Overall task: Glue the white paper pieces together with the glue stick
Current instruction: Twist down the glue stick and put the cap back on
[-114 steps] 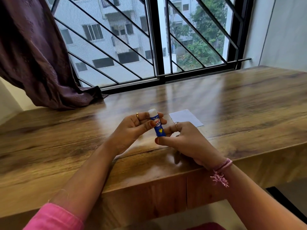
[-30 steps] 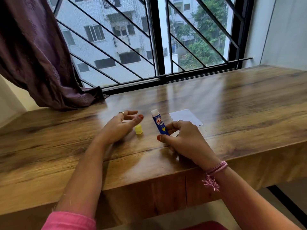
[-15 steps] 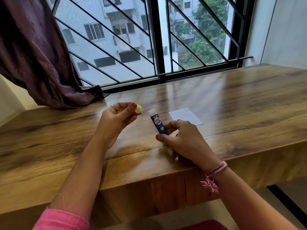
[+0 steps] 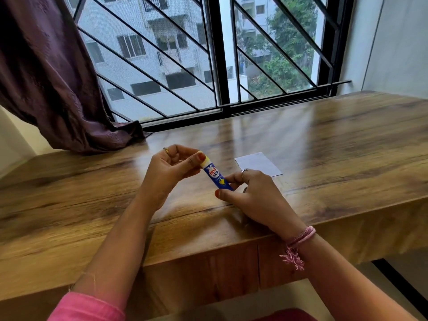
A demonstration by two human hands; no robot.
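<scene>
A wooden counter [image 4: 324, 144] fills the lower half of the view, running up to a barred window [image 4: 220, 54] at 12 o'clock. A dark purple curtain [image 4: 46, 77] hangs at 10 o'clock, its hem resting on the counter's far edge. Two forearms reach in from 6 o'clock; a pink sleeve [image 4: 85, 306] covers the left one near the bottom, and a pink thread bracelet [image 4: 298, 237] circles the right wrist.

The left hand [image 4: 166, 172] is raised over the counter's middle, its grip pinching the yellow cap [image 4: 205, 160] between thumb and fingertips, at the top end of the glue stick [image 4: 217, 177]. The right hand [image 4: 252, 193], at 3 o'clock of the left, has its grip curled round the stick's blue lower end, thumb in front. The stick tilts, top leaning toward 11 o'clock.

A white paper piece [image 4: 257, 164] lies flat on the counter at 1 o'clock of the right hand, its near edge hidden behind the fingers. Whether it is one sheet or more I cannot tell.
</scene>
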